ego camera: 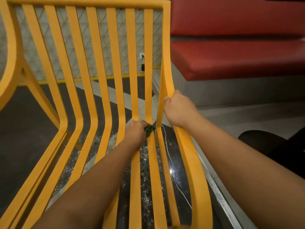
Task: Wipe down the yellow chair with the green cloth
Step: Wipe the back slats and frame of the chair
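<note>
Left hand (135, 129) is curled around the bunched green cloth (149, 129), pressing it into the bend of the yellow chair (92, 66), where seat meets back. The slats run near to far and upward from there. Right hand (177, 108), just beyond, grips the right side rail.

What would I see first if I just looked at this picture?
The big yellow chair with its long slats fills most of the view. At the bend where its seat meets its back, the left hand grips a bunched green cloth against a slat, while the right hand holds the chair's right edge. A red bench sits behind, at the upper right.
</note>
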Demonstrator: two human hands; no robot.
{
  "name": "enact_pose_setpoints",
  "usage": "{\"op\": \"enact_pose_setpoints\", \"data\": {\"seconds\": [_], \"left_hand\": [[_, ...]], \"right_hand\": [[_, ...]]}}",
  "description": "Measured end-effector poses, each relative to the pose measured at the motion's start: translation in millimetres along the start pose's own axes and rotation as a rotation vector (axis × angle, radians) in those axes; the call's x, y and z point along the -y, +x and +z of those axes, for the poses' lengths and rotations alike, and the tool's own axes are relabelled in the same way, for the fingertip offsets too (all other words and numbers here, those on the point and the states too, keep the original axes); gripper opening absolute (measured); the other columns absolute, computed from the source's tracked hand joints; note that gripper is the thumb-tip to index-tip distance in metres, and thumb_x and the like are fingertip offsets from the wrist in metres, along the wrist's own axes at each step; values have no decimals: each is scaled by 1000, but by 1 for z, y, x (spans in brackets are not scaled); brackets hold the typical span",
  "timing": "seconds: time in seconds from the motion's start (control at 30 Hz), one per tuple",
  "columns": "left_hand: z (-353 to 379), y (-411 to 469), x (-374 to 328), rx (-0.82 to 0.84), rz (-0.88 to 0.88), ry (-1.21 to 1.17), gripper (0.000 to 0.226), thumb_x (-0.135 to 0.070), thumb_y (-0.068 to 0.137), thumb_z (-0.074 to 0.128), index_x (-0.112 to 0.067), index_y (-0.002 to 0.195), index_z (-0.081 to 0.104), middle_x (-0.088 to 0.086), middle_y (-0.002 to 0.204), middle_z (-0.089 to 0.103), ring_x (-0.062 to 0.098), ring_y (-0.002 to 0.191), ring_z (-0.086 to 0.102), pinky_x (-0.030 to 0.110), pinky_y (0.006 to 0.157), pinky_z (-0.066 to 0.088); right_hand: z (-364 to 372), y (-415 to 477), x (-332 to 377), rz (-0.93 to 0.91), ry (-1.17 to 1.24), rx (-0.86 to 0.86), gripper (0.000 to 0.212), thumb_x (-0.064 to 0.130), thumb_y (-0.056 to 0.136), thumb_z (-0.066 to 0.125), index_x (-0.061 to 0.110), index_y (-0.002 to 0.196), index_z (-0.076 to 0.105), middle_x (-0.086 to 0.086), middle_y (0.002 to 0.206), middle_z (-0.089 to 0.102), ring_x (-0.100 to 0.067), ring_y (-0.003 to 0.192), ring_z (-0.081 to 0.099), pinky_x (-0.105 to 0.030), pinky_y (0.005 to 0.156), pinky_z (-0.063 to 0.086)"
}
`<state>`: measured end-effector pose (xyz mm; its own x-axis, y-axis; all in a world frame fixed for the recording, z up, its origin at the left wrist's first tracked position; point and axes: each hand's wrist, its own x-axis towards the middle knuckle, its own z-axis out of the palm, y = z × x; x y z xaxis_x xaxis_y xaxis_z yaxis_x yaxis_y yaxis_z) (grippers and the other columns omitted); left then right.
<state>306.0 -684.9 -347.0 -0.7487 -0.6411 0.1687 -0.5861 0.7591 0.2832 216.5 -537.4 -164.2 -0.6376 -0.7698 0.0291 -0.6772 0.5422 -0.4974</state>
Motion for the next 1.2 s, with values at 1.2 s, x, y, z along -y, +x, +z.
{"op": "enact_pose_setpoints", "data": {"seconds": [1.2], "left_hand": [[13,31,7,-169,33,21,37,4,83,64,-17,111,73,5,115,67,34,99,56,44,78,51]], "right_hand": [[7,-1,-1,-16,-32,-83,48,30,106,32,18,151,18,-12,111,61,-33,93,60,-42,70,46]]}}
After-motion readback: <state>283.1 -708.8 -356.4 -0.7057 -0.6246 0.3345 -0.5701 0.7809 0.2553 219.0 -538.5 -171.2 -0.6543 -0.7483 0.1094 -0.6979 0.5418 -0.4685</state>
